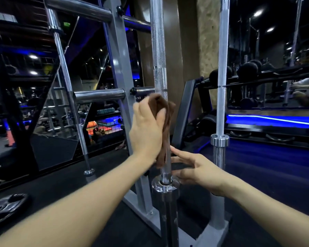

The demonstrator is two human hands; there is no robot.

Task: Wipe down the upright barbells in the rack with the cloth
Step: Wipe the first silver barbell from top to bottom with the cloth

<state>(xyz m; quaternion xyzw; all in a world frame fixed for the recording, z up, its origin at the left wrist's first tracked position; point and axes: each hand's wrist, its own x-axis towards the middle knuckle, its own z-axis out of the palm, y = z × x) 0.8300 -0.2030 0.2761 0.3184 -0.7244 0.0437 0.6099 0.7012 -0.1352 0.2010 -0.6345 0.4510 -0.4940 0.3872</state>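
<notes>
A brown cloth (165,114) is wrapped against the shaft of the middle upright barbell (158,50), low down just above its collar (165,185). My left hand (147,129) grips the cloth and presses it onto the bar from the left. My right hand (198,171) sits lower on the right, fingers stretched out, fingertips touching the bar under the cloth. A second upright barbell (223,68) stands to the right, untouched. A third bar (66,82) leans at the left.
The grey rack frame (120,68) with chrome pegs (99,95) stands just behind the middle bar. A weight plate (6,208) lies on the black floor at the lower left. A dumbbell rack (257,75) and mirror fill the right background.
</notes>
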